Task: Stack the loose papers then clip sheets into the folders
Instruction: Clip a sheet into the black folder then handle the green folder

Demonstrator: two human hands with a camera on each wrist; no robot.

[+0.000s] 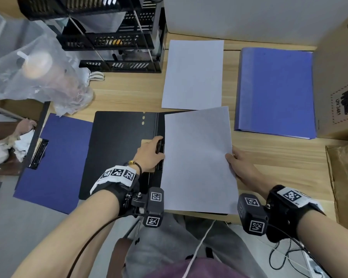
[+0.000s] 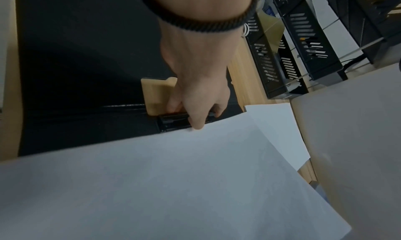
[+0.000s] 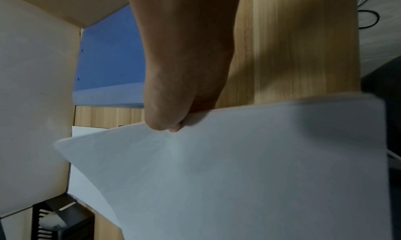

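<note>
Holding the sheet of paper by its right long edge, the right hand has thumb on top and fingers tucked underneath, a light pinch. The sheet lies over the right half of the open black folder at the near edge of the wooden desk, its left edge up against the folder's spring clip. The left hand is curled around that clip and its tan lever plate, one fingertip just touching the paper's edge.

Handling-wise, it's thin, floppy and basically weightless; the wrist views show it already bowing. I'd say gripping one edge is fine for sliding, but a hard push would buckle it, so guide it flat.

The long axis runs away from the person, tilted a bit clockwise against the spine, so it probably needs squaring before the clip closes. A second sheet lies further back, and a blue folder sits closed to the right.
</note>
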